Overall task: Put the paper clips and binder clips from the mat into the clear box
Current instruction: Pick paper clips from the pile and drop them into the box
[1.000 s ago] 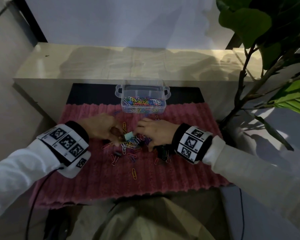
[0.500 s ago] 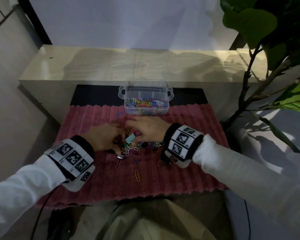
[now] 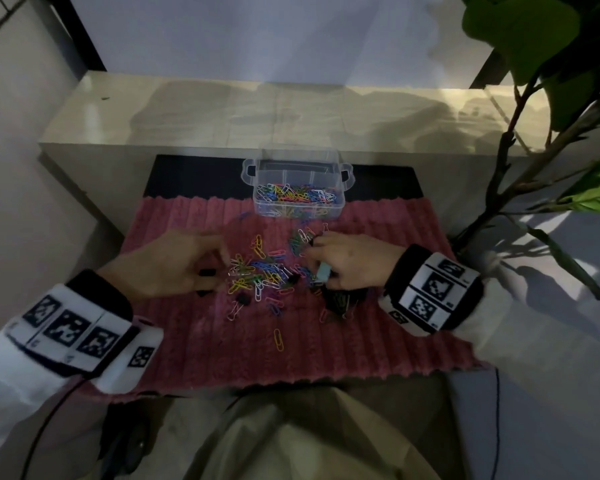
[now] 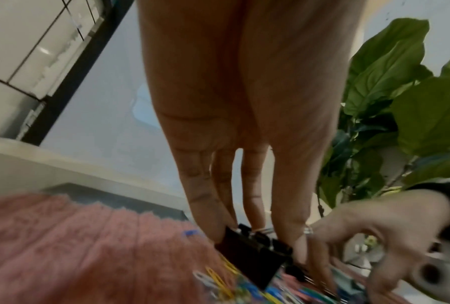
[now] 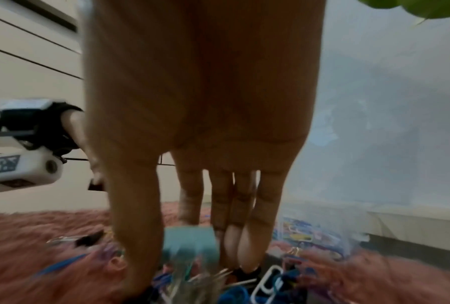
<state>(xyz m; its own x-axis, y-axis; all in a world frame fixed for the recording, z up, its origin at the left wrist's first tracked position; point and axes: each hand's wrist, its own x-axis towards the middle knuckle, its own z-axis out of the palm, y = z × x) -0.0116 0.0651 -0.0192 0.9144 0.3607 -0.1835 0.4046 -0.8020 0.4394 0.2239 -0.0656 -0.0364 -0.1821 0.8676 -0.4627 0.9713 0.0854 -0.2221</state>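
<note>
The clear box (image 3: 340, 195) stands at the far edge of the pink mat (image 3: 194, 341), with several coloured paper clips inside. A loose pile of paper clips (image 3: 260, 275) and small black binder clips lies mid-mat between my hands. My left hand (image 3: 215, 268) pinches a black binder clip (image 4: 252, 253) at the pile's left side. On the right side, my right hand (image 3: 317, 261) grips a light blue binder clip (image 5: 190, 240) between thumb and fingers, with a bunch of paper clips (image 3: 302, 239) at its fingertips. More black binder clips (image 3: 340, 299) lie under the right wrist.
A single orange paper clip (image 3: 278, 339) lies nearer to me on the mat. A beige ledge (image 3: 291, 109) runs behind the box. A leafy plant (image 3: 534, 98) stands on the right, its stems close to the mat's right edge.
My hands have drawn apart across the pile. The light blue binder clip, earlier between both hands, has gone to the right in my right hand. The left hand has shifted left.
</note>
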